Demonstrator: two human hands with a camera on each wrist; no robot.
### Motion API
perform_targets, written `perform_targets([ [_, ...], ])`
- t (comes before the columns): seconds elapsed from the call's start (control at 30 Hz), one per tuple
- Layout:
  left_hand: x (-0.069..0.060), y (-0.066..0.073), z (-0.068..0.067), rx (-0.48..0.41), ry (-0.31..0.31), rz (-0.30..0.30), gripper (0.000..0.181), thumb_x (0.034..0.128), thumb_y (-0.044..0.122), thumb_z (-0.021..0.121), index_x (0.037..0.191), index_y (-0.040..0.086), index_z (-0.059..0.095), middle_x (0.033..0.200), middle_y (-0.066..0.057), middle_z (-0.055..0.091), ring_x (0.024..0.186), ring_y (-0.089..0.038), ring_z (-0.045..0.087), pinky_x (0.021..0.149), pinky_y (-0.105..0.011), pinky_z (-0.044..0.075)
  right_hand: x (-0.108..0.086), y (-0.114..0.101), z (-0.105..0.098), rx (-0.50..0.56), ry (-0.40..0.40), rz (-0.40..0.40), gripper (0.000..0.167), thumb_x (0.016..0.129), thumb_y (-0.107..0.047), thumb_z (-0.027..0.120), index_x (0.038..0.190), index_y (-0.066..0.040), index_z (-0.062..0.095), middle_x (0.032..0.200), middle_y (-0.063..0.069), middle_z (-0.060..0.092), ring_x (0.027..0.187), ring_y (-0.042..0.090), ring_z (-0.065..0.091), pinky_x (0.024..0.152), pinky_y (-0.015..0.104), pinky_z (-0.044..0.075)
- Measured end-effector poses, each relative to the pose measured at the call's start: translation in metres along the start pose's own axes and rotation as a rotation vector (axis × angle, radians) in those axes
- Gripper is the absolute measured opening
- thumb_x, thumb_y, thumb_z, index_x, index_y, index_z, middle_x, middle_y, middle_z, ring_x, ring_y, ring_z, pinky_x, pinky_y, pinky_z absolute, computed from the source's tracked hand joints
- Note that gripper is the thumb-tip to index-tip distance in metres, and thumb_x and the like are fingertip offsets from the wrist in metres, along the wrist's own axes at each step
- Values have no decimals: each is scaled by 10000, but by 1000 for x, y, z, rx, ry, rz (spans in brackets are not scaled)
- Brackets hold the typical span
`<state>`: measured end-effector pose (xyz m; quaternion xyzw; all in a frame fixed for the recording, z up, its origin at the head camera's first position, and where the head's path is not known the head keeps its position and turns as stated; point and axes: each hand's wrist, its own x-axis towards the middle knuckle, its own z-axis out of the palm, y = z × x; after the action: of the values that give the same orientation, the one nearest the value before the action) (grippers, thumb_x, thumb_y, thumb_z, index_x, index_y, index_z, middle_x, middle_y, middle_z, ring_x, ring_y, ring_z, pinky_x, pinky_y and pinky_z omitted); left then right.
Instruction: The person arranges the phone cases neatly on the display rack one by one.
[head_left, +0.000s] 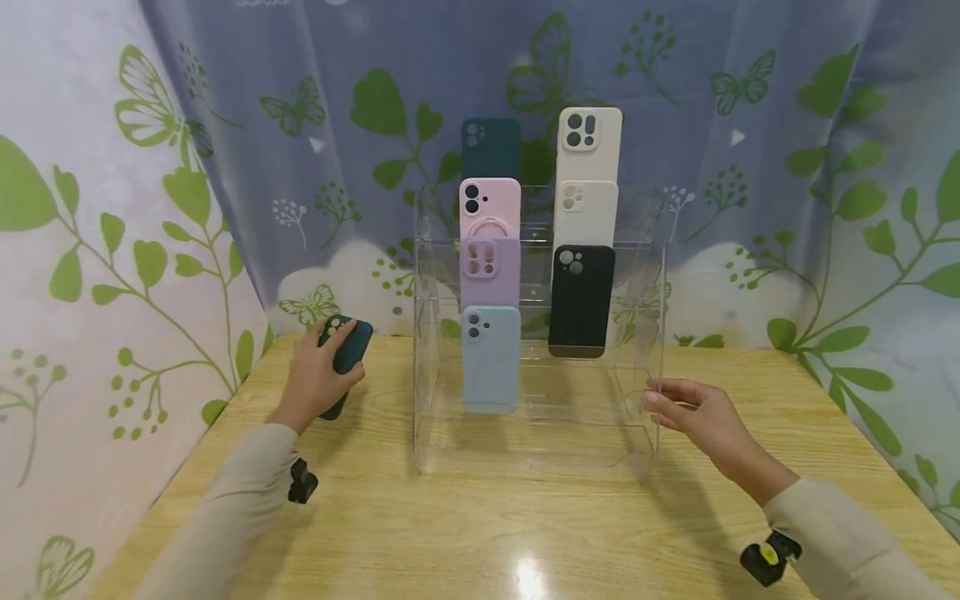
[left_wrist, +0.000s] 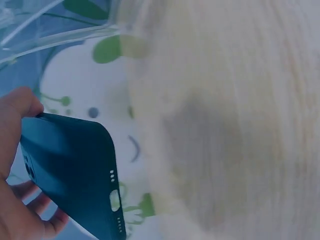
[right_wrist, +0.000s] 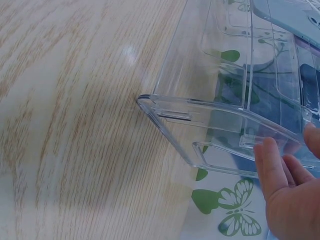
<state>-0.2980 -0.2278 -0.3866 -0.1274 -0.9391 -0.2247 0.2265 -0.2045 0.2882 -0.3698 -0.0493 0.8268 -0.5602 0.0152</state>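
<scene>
My left hand (head_left: 315, 375) grips a dark teal phone case (head_left: 352, 346) by its long edges, left of the clear tiered display stand (head_left: 585, 454). In the left wrist view the case (left_wrist: 75, 165) shows its bottom edge with port cutouts, raised off the table. At the stand's right side, my right hand (head_left: 693, 417) pinches the edge of the clear side panel. The right wrist view has the thumb and fingers (right_wrist: 272, 170) on either side of that edge. The left column holds teal (head_left: 491, 146), pink (head_left: 506, 200), lilac (head_left: 495, 287) and light blue (head_left: 491, 367) cases.
The stand's right column carries two off-white cases, one at the top (head_left: 603, 154) and one in the middle (head_left: 600, 208), with a black case (head_left: 583, 300) below. A wooden table (head_left: 480, 525) lies under everything. Leaf-and-butterfly curtains (head_left: 675, 150) hang behind and beside it.
</scene>
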Motion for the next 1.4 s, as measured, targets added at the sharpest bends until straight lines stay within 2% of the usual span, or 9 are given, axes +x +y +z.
perform_targets([
  [0.1,1,5,-11,-11,50,13,625,849,186,662,1430,98,452,1456,-335,279,1231,-570,341,766,-621,456,0,0,0,0,2,-3,627,955,-336,583,1396,78,419,1369,284,455,954,-93,581,871,289,518],
  [0.3,4,17,-28,-43,186,80,628,810,149,696,1397,73,487,1404,-355,319,1095,-513,436,701,-585,476,0,-1,1,10,-1,-22,623,962,-316,577,1392,101,407,1359,295,452,959,-89,584,859,268,520],
  [0.43,5,30,-40,-73,239,94,631,807,143,695,1402,96,488,1409,-319,322,1073,-477,447,692,-590,477,0,-2,1,17,-5,-28,617,962,-310,577,1388,104,411,1362,305,446,962,-87,584,855,258,521],
  [0.7,6,61,-57,-84,345,142,654,774,146,740,1385,116,510,1393,-264,352,1052,-432,447,769,-581,440,0,-3,1,15,-7,-1,618,961,-320,579,1393,90,415,1365,290,449,953,-86,587,879,303,514],
  [0.87,6,84,-66,-88,372,146,674,774,150,740,1400,126,490,1407,-262,333,1096,-436,428,830,-604,401,0,-3,1,5,-7,8,626,957,-332,581,1396,82,415,1364,282,457,951,-82,586,888,321,511],
  [0.97,5,99,-70,-92,375,150,683,785,169,734,1415,140,473,1417,-259,323,1121,-430,427,800,-600,435,0,-3,0,4,-8,15,630,956,-340,581,1400,74,413,1373,282,449,952,-85,583,899,335,505],
  [1.17,6,126,-75,-135,384,198,719,781,166,747,1434,130,447,1435,-242,326,1149,-409,430,806,-567,461,0,-2,0,7,-9,16,630,957,-340,578,1402,74,411,1382,285,441,955,-88,581,902,336,502],
  [1.4,11,159,-75,-199,398,260,740,766,156,756,1432,111,437,1436,-220,315,1122,-384,458,803,-535,480,0,-2,0,7,-4,17,631,954,-342,583,1398,74,418,1371,279,454,949,-83,587,885,311,513],
])
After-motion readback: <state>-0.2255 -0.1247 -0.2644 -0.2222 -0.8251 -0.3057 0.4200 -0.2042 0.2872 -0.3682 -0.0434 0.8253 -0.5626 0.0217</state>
